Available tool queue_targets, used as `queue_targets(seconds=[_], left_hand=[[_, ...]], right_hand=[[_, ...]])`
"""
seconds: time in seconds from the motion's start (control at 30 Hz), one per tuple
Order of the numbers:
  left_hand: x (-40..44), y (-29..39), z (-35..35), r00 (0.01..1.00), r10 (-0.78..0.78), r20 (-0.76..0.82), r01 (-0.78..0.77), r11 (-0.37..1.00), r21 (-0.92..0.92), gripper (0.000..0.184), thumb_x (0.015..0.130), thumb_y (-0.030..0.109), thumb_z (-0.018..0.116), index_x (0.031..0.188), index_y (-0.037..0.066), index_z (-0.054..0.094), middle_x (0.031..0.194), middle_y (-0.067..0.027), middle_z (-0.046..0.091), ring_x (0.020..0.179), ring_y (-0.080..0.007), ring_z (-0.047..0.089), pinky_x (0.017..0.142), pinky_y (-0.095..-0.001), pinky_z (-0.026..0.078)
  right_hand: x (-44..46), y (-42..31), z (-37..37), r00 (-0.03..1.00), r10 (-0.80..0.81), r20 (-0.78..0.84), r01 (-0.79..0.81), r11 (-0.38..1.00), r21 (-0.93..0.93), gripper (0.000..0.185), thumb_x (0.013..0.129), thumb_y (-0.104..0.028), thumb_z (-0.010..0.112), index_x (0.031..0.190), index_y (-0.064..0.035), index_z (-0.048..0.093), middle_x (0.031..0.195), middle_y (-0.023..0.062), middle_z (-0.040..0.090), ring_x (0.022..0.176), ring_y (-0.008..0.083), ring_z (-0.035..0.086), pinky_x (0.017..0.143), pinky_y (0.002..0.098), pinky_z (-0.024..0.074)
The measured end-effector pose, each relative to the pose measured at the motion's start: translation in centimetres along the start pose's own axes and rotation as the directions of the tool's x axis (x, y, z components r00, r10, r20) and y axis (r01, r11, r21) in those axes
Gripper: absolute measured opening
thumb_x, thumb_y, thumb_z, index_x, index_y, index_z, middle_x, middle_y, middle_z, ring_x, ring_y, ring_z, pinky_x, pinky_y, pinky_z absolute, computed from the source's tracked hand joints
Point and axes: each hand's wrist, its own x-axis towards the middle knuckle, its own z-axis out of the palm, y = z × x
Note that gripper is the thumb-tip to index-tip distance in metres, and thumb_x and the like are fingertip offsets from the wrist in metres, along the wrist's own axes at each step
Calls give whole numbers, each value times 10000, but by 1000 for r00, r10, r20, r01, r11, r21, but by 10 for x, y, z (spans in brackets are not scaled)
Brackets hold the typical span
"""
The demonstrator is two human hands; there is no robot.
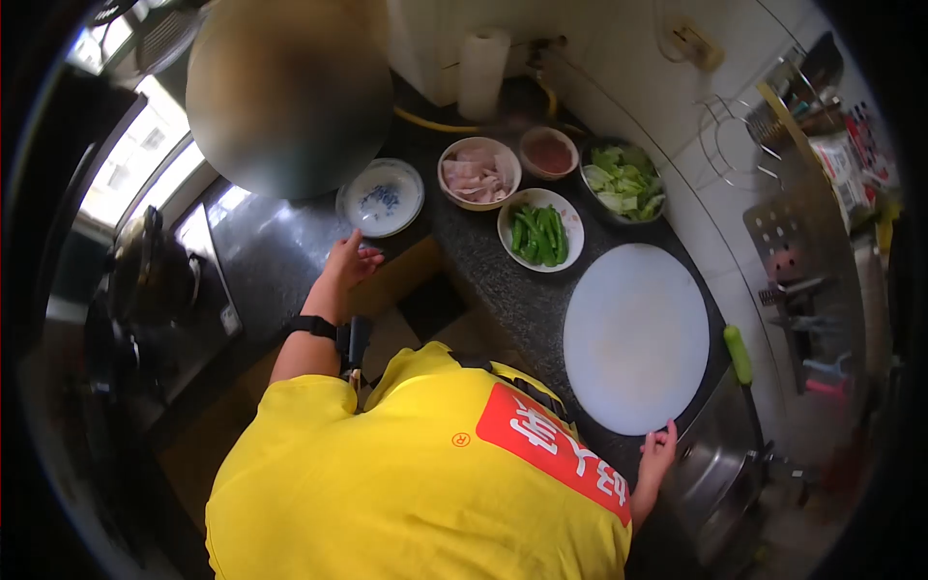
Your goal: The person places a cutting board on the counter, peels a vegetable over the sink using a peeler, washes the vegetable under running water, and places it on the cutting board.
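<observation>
My left hand [354, 262], with a dark band on the wrist, is open at the near edge of a white plate [404, 215] with a blue pattern. Whether its fingertips touch the rim I cannot tell. My right hand [658, 452] is beside the lower edge of a round white cutting board [636, 333], fingers apart, holding nothing I can see. Beyond the board stand a white bowl of green peppers [539, 236], a bowl of pale sliced meat [477, 176], a small bowl of reddish food [547, 153] and a bowl of leafy greens [623, 182].
A green-handled utensil [738, 354] lies right of the board, above a metal sink [717, 472]. A pot [153, 266] stands at the left. A paper towel roll [482, 74] is at the back. A large blurred round shape [288, 92] covers the upper left. Utensils hang at the right.
</observation>
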Motion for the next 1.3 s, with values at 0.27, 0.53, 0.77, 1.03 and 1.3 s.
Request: queue_targets(seconds=[0.27, 0.53, 0.77, 1.03, 1.3], left_hand=[[63, 7, -7, 997, 64, 42, -70, 985, 161, 325, 872, 214, 412, 1087, -30, 413, 894, -205, 573, 726, -324, 628, 510, -353, 489], [52, 9, -17, 977, 205, 64, -213, 961, 176, 225, 794, 82, 398, 971, -53, 427, 783, -183, 574, 603, -306, 617, 462, -362, 489], [-64, 6, 8, 944, 312, 105, -328, 871, 366, 287, 794, 95, 448, 1063, 22, 378, 781, -165, 562, 503, -257, 582, 385, -311, 479], [-165, -107, 189, 895, 127, 428, -294, 889, 351, 208, 805, 56, 460, 1001, -12, 441, 750, -161, 579, 524, -256, 588, 445, -329, 515], [-130, -221, 367, 818, -53, 573, -303, 807, 507, 212, 859, 105, 427, 997, -55, 419, 775, -187, 603, 567, -287, 637, 435, -349, 538]], right_hand=[[-60, -73, 5, 991, -62, -115, 31, 967, -254, 448, 759, -31, 628, 1188, -85, 507, 860, 94, 533, 607, 147, 492, 570, 269, 440], [-123, -41, -16, 957, 24, -289, -91, 971, -221, 437, 747, -47, 645, 1165, -88, 526, 886, 100, 555, 605, 160, 507, 568, 274, 449], [-110, -15, -48, 967, 64, -245, -123, 964, -234, 409, 751, -57, 640, 1146, -82, 534, 897, 110, 565, 654, 185, 537, 592, 290, 458], [-86, 48, -123, 990, -7, -139, -15, 988, -156, 375, 749, -47, 632, 1114, -70, 550, 877, 119, 580, 715, 207, 566, 627, 290, 470], [-105, 86, -170, 974, 32, -225, -60, 991, -118, 363, 748, -50, 635, 1103, -68, 561, 852, 109, 576, 685, 190, 562, 628, 284, 463]])
